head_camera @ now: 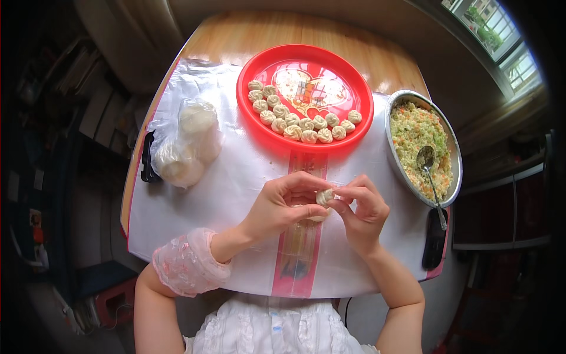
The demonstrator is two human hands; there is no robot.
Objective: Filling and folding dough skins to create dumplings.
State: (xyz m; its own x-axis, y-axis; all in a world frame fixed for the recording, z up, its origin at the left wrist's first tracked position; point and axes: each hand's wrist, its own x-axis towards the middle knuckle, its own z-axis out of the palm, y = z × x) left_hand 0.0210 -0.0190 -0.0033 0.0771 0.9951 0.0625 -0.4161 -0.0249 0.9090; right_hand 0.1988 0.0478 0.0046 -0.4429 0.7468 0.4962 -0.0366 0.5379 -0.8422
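A small pleated dough bun point(324, 197) is pinched between both hands over the middle of the table. My left hand point(289, 199) holds it from the left between thumb and fingers; my right hand point(363, 208) grips its right side with thumb and forefinger. Pale dough shows partly under the fingers, mostly hidden. Beyond the hands, a round red tray point(305, 146) bears several finished pleated buns point(292, 132) along its near and left parts. At the right is an oval metal bowl point(457, 177) of chopped vegetable filling point(415, 128), with a metal spoon point(431, 177) resting in it.
Clear plastic bags with pale, round contents point(185, 141) lie on the left, beside a black plastic object point(149, 157). A dark phone-like object point(434, 243) lies by the right edge, under the spoon's handle. A white plastic cover point(199, 212) lies over the wooden table point(283, 31).
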